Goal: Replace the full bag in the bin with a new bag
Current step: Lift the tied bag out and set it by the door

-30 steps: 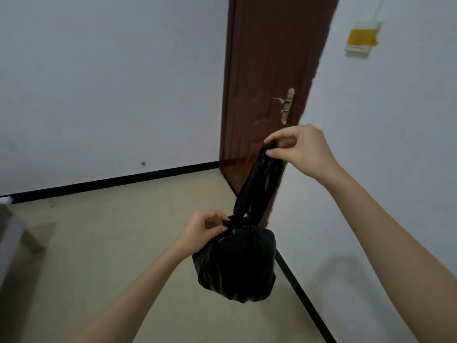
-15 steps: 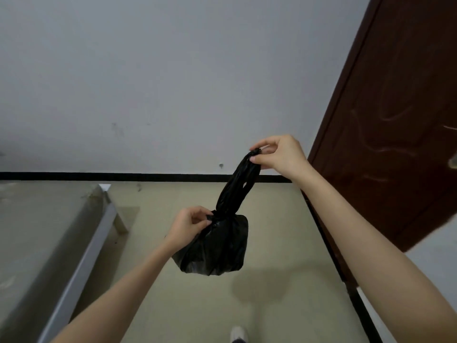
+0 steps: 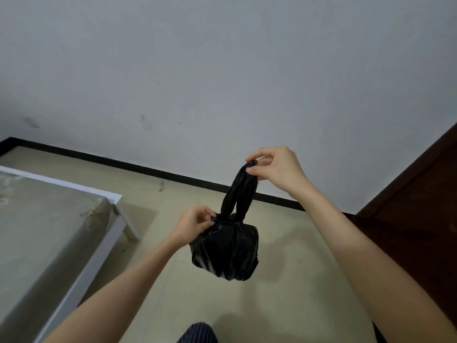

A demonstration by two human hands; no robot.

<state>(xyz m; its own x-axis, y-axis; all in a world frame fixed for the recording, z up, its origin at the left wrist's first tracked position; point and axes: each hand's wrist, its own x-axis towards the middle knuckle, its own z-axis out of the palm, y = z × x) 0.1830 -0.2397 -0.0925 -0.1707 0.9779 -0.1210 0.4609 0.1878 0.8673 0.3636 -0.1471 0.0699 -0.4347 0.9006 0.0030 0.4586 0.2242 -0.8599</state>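
Right hand (image 3: pixel 277 173) pinches the top of the twisted loop between thumb and fingertips, clamped on the plastic. Left hand (image 3: pixel 191 225) grips the neck of the full bag (image 3: pixel 226 253), fingers closed on the gathered plastic right at the knot point. We hold the bag mid-air between both hands, clear of the floor (image 3: pixel 284 268), roughly at the centre of the view. Loop runs from the neck up toward 1 o'clock to the right hand.

Bin is not in frame, so we can't say where it sits. Low platform (image 3: pixel 61 231) with a white edge lies at 9 o'clock, well apart from the bag. Dark door (image 3: pixel 420 206) at 3 o'clock, wall (image 3: pixel 222 70) with black skirting at 12.

Our read: we're cinching the knot, and the bag is out of the bin.

To do it well:
- keep the left pinch tight on the neck so the twist doesn't unwind
- pull the loop with the right hand steadily, no jerks; thin film like this probably tears under a sharp tug
- keep the bag body hanging below the neck so the contents stay off the knot
- check that the knot bites before we let go with either hand

New bag isn't visible yet; that part is all still ahead.
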